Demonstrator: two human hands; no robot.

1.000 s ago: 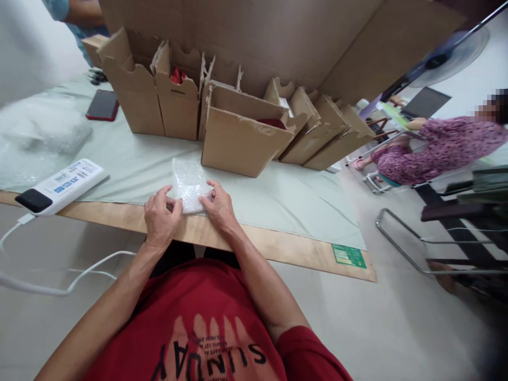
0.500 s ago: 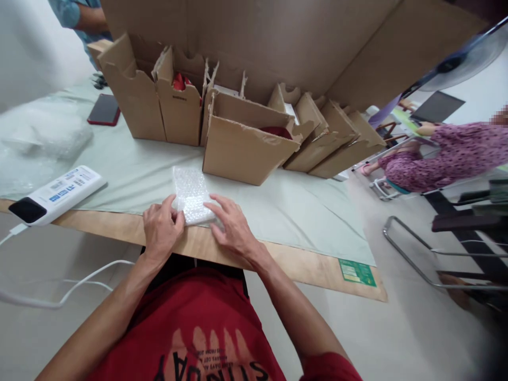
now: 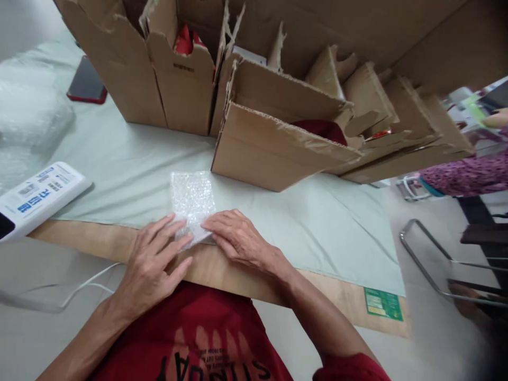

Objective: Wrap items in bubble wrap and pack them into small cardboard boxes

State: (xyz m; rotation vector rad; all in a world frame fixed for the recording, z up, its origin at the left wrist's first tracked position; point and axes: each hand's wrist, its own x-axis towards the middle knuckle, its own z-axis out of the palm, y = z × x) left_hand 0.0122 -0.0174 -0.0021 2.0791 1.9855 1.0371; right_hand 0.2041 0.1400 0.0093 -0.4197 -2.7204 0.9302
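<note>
1. The bubble-wrap packet [image 3: 192, 198] lies flat on the pale green cloth [image 3: 130, 174] covering the tabletop [image 3: 119, 244]. It is just on the near side of the torn cardboard box [image 3: 273, 156], off that box's left corner and apart from it.
2. The left hand [image 3: 153, 267] is at the packet's near-left end. Its fingers [image 3: 174, 239] are stretched out flat with the tips on the wrap, not curled round anything.
3. The right hand [image 3: 244, 241] is at the near-right end. Its fingers [image 3: 216, 226] are likewise extended and spread, pressing on the packet's edge.
4. Left of the torn cardboard box stand taller cartons [image 3: 182, 84] in a row; one holds something red [image 3: 184, 41].
5. Far left of the torn cardboard box lie a white device with blue print [image 3: 39, 196], a heap of bubble wrap [image 3: 27, 111] and a red-cased phone [image 3: 85, 84]. A white cable [image 3: 79, 283] hangs below the tabletop edge.
6. Right of the torn cardboard box more cartons lean over [image 3: 397, 140]. Beyond them shows a person's purple patterned garment [image 3: 472, 172].
7. A green label [image 3: 383, 304] sits on the bare wooden edge, near-right of the torn cardboard box.
</note>
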